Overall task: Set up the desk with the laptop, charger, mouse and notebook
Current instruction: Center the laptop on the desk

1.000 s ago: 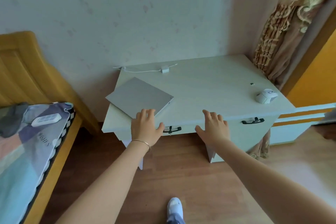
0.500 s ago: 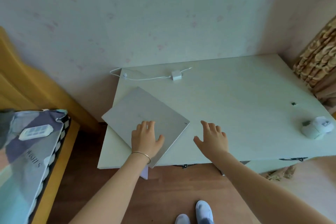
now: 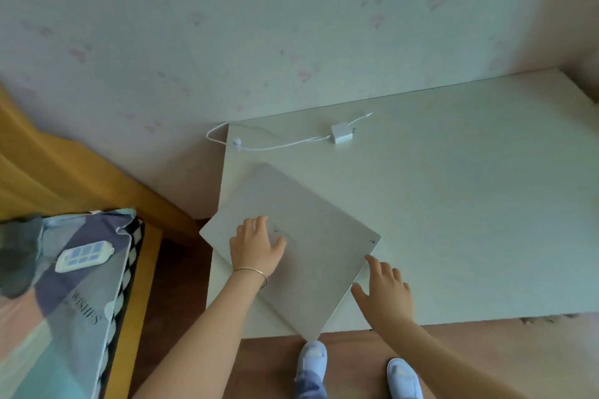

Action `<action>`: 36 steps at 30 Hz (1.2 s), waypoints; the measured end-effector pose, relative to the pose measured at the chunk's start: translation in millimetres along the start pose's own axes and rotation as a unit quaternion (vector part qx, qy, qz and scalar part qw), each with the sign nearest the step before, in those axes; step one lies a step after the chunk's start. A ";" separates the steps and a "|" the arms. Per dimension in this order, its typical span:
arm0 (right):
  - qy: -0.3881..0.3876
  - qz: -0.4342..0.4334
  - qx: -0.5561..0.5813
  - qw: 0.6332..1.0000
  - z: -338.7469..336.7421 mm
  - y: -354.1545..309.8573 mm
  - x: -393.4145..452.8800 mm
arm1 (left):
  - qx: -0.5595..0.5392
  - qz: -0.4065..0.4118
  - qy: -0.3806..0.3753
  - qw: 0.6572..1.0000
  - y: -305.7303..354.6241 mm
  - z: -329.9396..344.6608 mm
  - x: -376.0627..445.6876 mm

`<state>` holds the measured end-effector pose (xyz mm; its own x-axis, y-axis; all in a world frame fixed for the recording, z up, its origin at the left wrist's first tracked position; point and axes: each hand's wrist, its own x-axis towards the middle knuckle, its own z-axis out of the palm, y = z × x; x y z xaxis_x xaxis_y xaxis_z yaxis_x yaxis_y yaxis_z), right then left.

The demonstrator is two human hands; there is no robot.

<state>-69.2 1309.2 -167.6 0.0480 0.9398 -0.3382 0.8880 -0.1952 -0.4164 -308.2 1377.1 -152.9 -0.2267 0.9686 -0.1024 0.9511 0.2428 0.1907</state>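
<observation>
A closed silver laptop (image 3: 311,236) lies askew on the left part of the pale desk (image 3: 470,204), with two corners past the desk's left and front edges. My left hand (image 3: 256,244) rests flat on its lid, fingers spread. Beside the laptop's right edge is my right hand (image 3: 385,291), open, fingertips at the edge. The white charger (image 3: 341,133) with its cable (image 3: 259,146) lies at the desk's back, the cable looping over the left edge. Mouse and notebook are out of view.
A bed with a yellow wooden frame (image 3: 81,178) and a patterned cover (image 3: 64,301) stands to the left; a white remote (image 3: 85,255) lies on it. The papered wall (image 3: 291,26) backs the desk. My feet in pale shoes (image 3: 311,358) stand on the wood floor.
I have stepped closer to the desk and the view has tilted down. My left hand slid further onto the laptop lid; my right hand came up to its right edge. The mouse left the view.
</observation>
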 end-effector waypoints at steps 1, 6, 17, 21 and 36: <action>0.009 0.019 0.014 1.000 6.3 -6.5 -0.4 | 0.009 0.004 -0.012 1.000 -9.3 0.5 14.7; 0.059 0.128 0.135 0.981 40.5 -53.3 -3.1 | 0.018 0.023 -0.073 0.997 -65.2 0.5 90.0; 0.160 0.312 0.322 0.880 53.8 -104.8 17.0 | -0.047 0.043 -0.092 0.994 -72.7 2.5 120.4; 0.173 0.334 0.340 0.862 56.9 -106.6 21.3 | -0.086 0.014 -0.085 0.993 -70.3 2.2 122.1; 0.159 0.301 0.186 0.922 -16.7 -28.8 70.6 | -0.128 -0.112 -0.073 0.983 7.5 9.0 77.9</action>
<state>-83.8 1385.8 -165.4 0.6658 0.6524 -0.3621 0.4410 -0.7355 -0.5144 -316.8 1453.9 -168.3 -0.3736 0.8760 -0.3050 0.7933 0.4722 0.3842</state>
